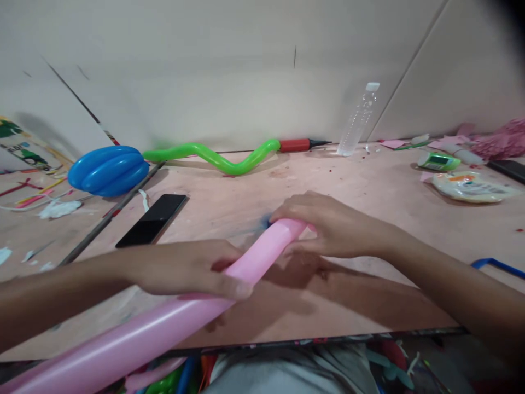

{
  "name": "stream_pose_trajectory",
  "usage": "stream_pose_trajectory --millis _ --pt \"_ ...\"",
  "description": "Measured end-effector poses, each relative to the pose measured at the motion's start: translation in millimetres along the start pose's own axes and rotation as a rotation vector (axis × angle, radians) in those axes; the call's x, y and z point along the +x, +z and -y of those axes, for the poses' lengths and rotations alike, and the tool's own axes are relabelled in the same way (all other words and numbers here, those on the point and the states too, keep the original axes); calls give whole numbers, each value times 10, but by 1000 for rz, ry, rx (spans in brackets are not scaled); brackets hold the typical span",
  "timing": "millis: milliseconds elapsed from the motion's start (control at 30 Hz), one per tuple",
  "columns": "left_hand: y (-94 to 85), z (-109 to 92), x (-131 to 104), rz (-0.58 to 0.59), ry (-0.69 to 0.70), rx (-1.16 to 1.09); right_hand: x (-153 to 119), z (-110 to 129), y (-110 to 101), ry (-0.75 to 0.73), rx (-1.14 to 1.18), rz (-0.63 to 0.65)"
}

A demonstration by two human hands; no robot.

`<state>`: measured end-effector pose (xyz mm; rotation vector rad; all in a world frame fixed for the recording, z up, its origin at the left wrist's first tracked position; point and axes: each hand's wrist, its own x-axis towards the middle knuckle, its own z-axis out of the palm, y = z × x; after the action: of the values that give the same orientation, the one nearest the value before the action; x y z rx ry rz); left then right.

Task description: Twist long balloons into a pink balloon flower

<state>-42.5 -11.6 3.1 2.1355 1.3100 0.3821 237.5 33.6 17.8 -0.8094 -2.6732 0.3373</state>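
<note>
A long pink balloon runs from the lower left corner up to the middle of the table. My left hand is wrapped round it partway along, the thumb lying across its top. Around its far end, near the tip, my right hand is closed, with the fingertips partly hidden. At the back of the table lies a long green balloon, bent in a zigzag, its right end meeting a red hand pump with a black nozzle. To its left sits a bundle of blue balloon segments.
A black phone lies left of my hands. By the wall stands a clear plastic bottle. To the right are a wipes-like packet, a small green container and pink paper. More balloons lie below the table edge.
</note>
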Motion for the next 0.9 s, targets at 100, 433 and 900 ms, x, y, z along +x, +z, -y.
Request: stream_pose_trajectory --millis 100,433,900 --pt "135 -120 167 -6 -36 -249 6 41 23 -18 35 27" --pt "536 -120 616 -211 -154 -933 -10 -79 -4 232 -128 -117" --pt "496 -3 633 -136 -76 -1054 39 181 486 274 159 17"
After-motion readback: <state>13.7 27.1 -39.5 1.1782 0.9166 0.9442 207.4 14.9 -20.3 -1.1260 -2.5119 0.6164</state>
